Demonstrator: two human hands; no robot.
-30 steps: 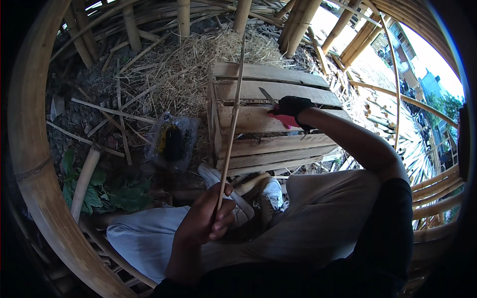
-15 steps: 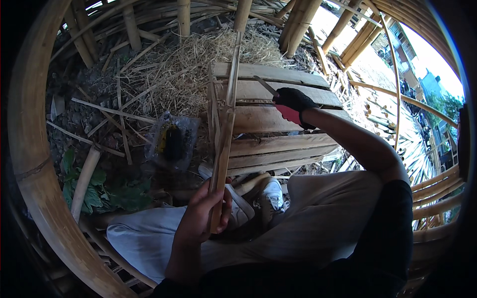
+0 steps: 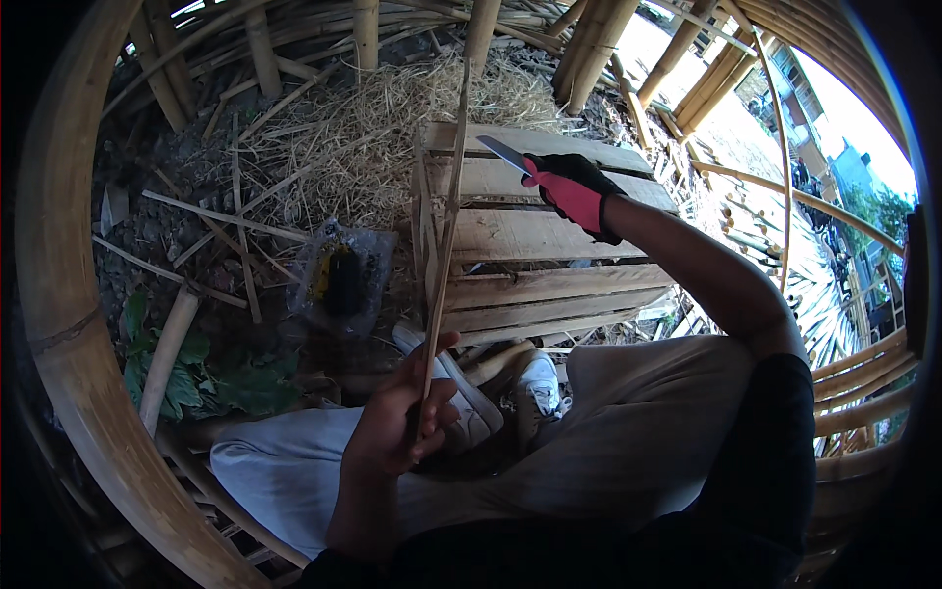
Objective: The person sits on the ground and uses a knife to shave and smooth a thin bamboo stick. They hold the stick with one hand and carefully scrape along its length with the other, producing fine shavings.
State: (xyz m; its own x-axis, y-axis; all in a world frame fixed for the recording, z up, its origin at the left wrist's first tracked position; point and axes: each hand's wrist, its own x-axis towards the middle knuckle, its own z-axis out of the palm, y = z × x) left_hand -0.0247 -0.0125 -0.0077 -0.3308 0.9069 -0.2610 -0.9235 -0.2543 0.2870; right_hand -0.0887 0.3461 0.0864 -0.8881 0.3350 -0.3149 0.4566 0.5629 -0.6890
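Observation:
My bare left hand point(image 3: 400, 414) grips the lower end of a long split bamboo strip point(image 3: 451, 211), held before my lap. The strip slants up and away, its narrow edge toward me, and its far end reaches over the straw. In a black and pink glove, my right hand point(image 3: 577, 193) is wrapped around a knife, its handle hidden in the fist. The knife's blade point(image 3: 503, 152) points up and left over the crate, apart from the strip. Under both lies a slatted wooden crate point(image 3: 549, 236).
A clear plastic bag point(image 3: 341, 280) with something black and yellow lies left of the crate. Straw shavings point(image 3: 343, 128) cover the ground behind it. Bamboo poles point(image 3: 365, 34) stand at the back, and a thick bamboo pole point(image 3: 69, 363) curves along the left. My shoes point(image 3: 538, 388) are below the crate.
The strip has turned in my left hand from its broad hollow face to its thin edge. My right hand has rolled over, showing more pink, and the knife has shifted slightly up and left.

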